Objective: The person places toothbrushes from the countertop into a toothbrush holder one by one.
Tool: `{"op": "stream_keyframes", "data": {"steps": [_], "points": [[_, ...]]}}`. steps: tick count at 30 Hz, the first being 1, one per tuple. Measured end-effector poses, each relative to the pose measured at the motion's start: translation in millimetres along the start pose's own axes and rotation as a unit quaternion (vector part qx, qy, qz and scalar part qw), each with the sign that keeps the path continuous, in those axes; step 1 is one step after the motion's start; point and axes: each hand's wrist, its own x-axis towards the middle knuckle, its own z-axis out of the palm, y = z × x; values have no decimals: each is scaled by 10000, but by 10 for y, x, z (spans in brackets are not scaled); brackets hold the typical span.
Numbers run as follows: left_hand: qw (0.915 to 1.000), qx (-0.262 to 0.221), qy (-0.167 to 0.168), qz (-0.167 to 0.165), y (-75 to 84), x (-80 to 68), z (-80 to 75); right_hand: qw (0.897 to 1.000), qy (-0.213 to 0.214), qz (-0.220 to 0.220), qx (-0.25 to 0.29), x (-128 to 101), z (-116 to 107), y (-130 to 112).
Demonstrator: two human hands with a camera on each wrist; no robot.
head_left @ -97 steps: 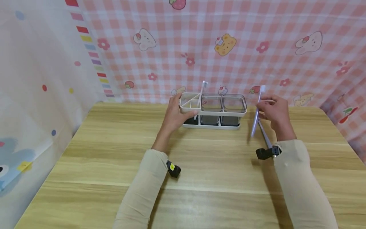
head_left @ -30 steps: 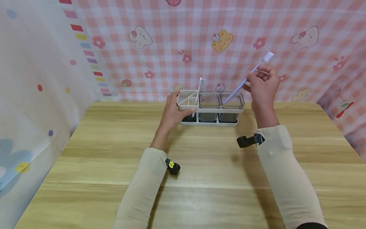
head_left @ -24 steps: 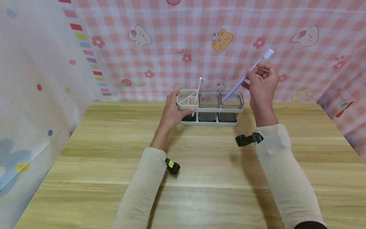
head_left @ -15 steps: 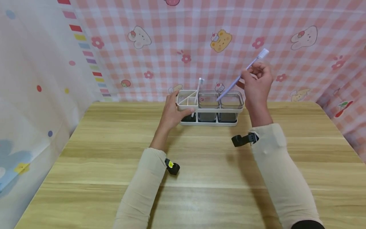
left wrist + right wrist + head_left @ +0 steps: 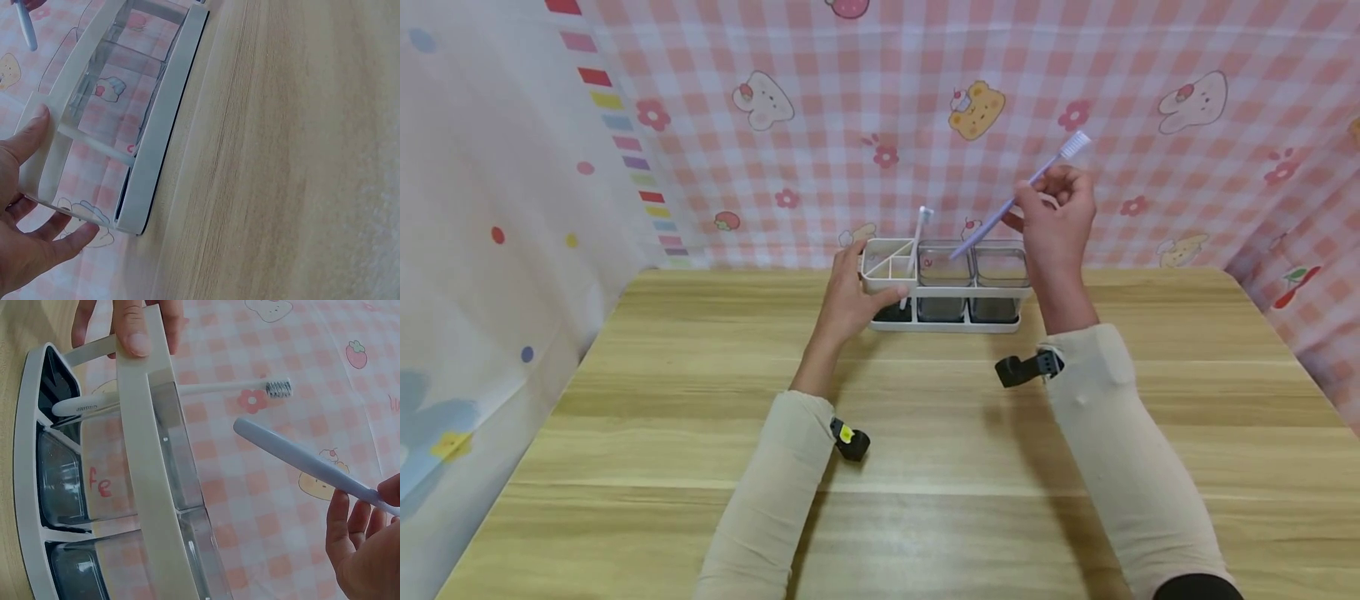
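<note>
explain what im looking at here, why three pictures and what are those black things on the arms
These are three views of one moment. No machine: a person works with two bare hands. The big picture comes from a camera on their head; the black things on the sleeves are small wrist cameras, which give the two close-ups.

On the wooden table stands a white toothbrush holder with clear cups. A white toothbrush already stands in its left end.

The left hand grips that left end of the holder. The right hand pinches a pale purple toothbrush, tilted, bristles up, its handle end above the holder and not yet in it. Behind is a pink checked cloth.
</note>
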Motion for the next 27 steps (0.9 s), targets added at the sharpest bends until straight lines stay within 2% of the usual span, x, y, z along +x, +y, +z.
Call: {"op": "stream_keyframes", "data": {"steps": [15,27], "points": [[10000,7,10,-7,0,6,16,9998,-188,-48,70,-54,120,41],[10000,13,-30,-53,-14,2,-6,9986,-419,-150,-288,-105,171,73]]}}
